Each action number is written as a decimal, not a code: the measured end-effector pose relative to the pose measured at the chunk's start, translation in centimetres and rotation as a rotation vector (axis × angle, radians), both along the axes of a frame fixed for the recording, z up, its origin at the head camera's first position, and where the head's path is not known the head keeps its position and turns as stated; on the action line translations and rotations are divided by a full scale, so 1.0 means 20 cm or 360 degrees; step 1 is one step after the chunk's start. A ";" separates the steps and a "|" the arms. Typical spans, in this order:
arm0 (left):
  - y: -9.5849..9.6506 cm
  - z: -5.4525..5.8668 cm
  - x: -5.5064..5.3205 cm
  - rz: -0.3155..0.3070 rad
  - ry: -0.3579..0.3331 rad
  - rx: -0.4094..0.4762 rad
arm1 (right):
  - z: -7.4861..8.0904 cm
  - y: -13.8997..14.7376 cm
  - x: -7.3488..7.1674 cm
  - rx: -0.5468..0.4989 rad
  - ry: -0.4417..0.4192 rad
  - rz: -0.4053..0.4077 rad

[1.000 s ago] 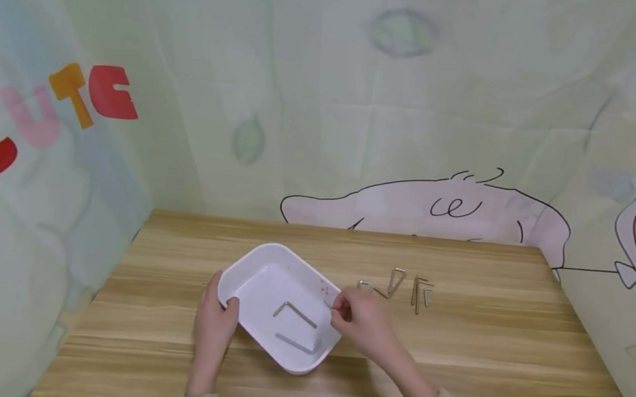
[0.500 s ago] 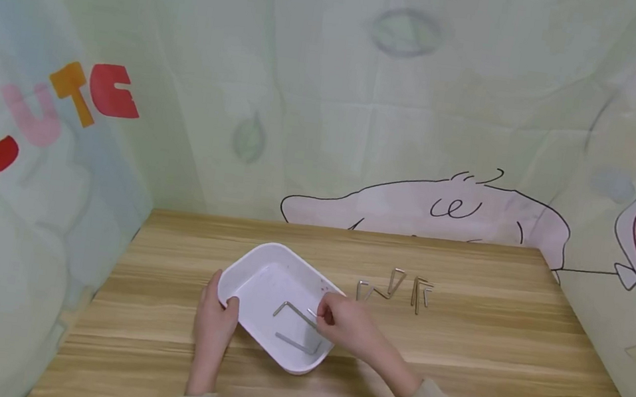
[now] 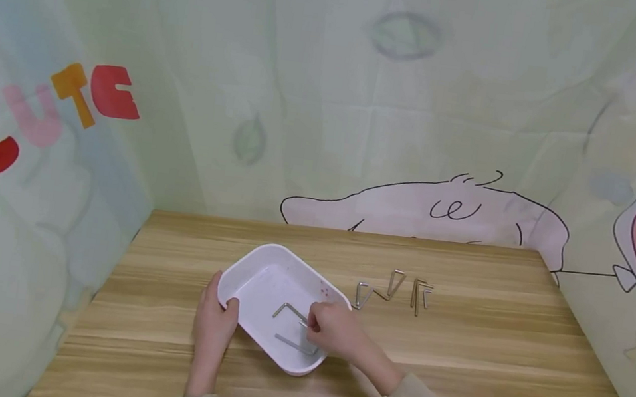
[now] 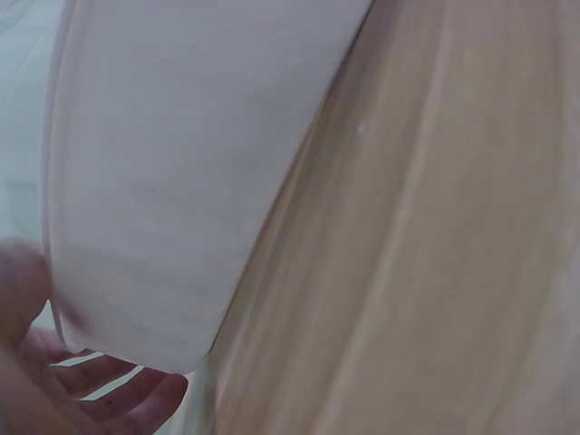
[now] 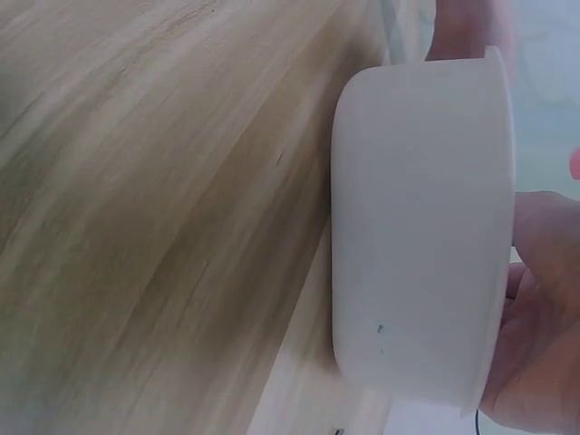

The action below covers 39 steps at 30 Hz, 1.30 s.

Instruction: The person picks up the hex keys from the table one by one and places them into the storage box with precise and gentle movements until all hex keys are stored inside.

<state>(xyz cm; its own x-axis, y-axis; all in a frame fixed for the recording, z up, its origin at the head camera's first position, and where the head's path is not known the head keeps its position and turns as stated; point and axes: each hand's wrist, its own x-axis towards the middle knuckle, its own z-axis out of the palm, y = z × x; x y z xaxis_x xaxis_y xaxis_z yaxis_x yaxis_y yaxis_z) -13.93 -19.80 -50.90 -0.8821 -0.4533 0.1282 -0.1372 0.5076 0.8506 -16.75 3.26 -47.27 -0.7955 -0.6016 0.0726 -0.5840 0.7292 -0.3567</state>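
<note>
A white plastic tray [image 3: 258, 288] sits angled on the table in the head view. My left hand [image 3: 215, 322] grips its left corner, with the thumb over the rim and the fingers outside. My right hand [image 3: 336, 332] reaches over the right side into the tray, fingers curled in a pinch. From its fingertips pokes the end of a small silver hex key [image 3: 303, 324], mostly hidden by the hand. Two larger L-shaped hex keys lie on the tray floor, an upper hex key [image 3: 288, 306] and a lower hex key [image 3: 291, 342], both partly covered. Both wrist views show mainly the tray's outer wall [image 5: 417, 227].
Several loose hex keys [image 3: 397, 284] lie on the wooden table [image 3: 488, 328] behind and right of the tray, another group [image 3: 417, 295] farther right. A printed curtain [image 3: 215, 111] stands along the table's back and sides.
My right hand has moved left and down from the tray's right rim into it, carrying the small hex key. The left hand and tray have stayed put.
</note>
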 end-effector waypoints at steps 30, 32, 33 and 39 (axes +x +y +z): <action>0.00 -0.01 -0.01 0.0000 0.0010 0.0029 | -0.04 -0.06 -0.01 0.0096 0.0072 -0.0093; 0.00 -0.01 -0.01 -0.0003 0.0005 0.0028 | -0.03 -0.06 0.00 0.0057 0.0070 -0.0095; 0.00 -0.01 -0.01 -0.0004 0.0004 0.0024 | -0.02 -0.06 0.00 0.0039 0.0067 -0.0096; 0.00 -0.01 -0.01 -0.0010 0.0001 0.0025 | 0.01 -0.05 0.02 -0.0054 0.0023 -0.0105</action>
